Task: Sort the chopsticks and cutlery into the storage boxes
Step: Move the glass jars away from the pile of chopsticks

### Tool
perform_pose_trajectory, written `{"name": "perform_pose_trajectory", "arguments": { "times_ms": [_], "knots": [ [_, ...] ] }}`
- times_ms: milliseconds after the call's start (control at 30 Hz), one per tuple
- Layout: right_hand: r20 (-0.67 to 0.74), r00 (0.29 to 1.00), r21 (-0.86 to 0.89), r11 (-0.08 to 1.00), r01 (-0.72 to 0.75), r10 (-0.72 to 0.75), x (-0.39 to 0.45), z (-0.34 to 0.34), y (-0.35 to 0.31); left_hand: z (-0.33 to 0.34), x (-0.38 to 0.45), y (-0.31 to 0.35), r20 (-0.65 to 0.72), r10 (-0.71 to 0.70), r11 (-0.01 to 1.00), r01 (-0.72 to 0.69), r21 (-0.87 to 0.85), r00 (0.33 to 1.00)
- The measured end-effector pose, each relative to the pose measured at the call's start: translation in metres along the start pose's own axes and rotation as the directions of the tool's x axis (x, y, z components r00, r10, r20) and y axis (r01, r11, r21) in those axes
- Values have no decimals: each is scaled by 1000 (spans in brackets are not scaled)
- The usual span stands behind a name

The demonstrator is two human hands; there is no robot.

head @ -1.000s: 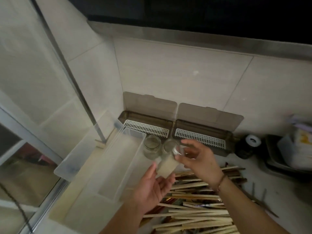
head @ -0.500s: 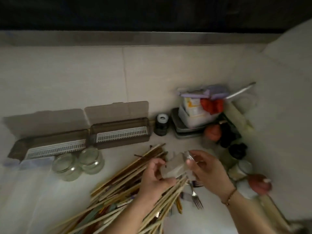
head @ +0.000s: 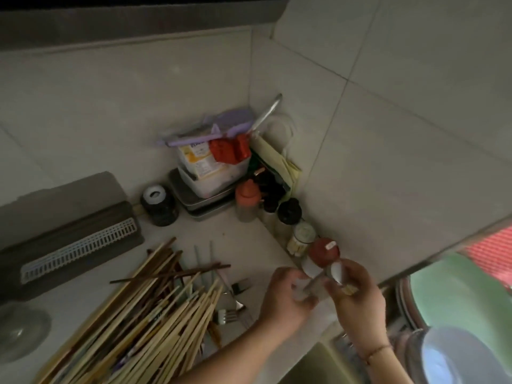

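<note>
Left hand [head: 285, 297] curled round a small clear object [head: 300, 289], blurred, kind not told. Right hand [head: 357, 297] pinching a slim metal utensil [head: 318, 279] between thumb and fingers, pale tip near the thumb; both hands close together, near the counter's right edge.

Left of the hands: one loose heap of chopsticks [head: 155, 314], too many and too tangled for a count, mostly pale wood, a few dark. One fork [head: 225, 315] and another metal piece beside the heap. One storage box [head: 69, 239] in view, lid up, white slotted insert inside, well apart from the hands. One glass jar [head: 19, 328] at the left edge. Red-capped bottle [head: 322, 254] just behind the hands. Carton [head: 199, 159] in the corner: printing present, unreadable.
</note>
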State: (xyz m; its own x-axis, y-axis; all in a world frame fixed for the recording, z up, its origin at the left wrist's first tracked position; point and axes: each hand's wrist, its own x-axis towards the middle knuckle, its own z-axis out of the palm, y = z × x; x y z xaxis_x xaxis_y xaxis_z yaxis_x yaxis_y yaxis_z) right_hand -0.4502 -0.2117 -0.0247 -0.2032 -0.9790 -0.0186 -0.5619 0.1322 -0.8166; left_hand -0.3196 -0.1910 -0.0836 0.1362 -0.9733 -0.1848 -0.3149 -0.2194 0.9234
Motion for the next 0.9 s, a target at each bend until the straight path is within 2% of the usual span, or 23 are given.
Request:
{"name": "perform_pose_trajectory", "arguments": {
  "times_ms": [67, 133, 167, 200, 267, 300, 433, 500, 600, 667, 700, 767, 900],
  "knots": [
    [-51, 999, -49, 999, -21, 18, 4, -2, 11, 15, 3, 1, 96, -131, 986, 139, -89, 987],
    [-97, 995, -79, 997, -28, 20, 8, 0, 21, 25, 5, 4, 266, -212, 936, 274, -220, 940],
    [-118, 993, -90, 996, -30, 19, 11, 3, 25, 27, 4, 7, 344, -213, 915, 310, -259, 915],
    [-138, 990, -95, 995, -32, 19, 13, 6, 28, 30, 2, 9, 364, -148, 952, 232, -199, 920],
    [-161, 987, -90, 995, -42, 27, 18, 13, 33, 33, 0, 8, 343, 31, 999, -19, -40, 939],
    [-168, 985, -90, 995, -50, 34, 20, 15, 35, 34, 1, 5, 344, 83, 996, -73, -41, 935],
    [-195, 981, -93, 995, -30, 12, 22, 23, 38, 39, 3, -1, 358, 145, 989, -130, -65, 923],
    [-203, 979, -83, 996, -13, -4, 21, 26, 39, 38, -1, 2, 354, 98, 995, -89, -42, 930],
    [-192, 981, -79, 997, 15, -30, 19, 27, 43, 40, 1, 10, 366, -109, 968, 182, -172, 924],
    [-168, 985, -81, 996, 31, -44, 16, 29, 47, 37, 2, 3, 392, -171, 928, 282, -245, 904],
    [-169, 983, -92, 994, 54, -68, 12, 29, 48, 34, 2, -1, 395, -191, 925, 300, -234, 899],
    [-230, 960, -131, 982, 133, -160, 3, 31, 50, 23, 0, -9, 356, -167, 960, 235, -155, 919],
    [-356, 844, -253, 910, 328, -402, -25, 43, 34, -14, -11, -13, 276, -132, 980, 167, -106, 952]
  ]
}}
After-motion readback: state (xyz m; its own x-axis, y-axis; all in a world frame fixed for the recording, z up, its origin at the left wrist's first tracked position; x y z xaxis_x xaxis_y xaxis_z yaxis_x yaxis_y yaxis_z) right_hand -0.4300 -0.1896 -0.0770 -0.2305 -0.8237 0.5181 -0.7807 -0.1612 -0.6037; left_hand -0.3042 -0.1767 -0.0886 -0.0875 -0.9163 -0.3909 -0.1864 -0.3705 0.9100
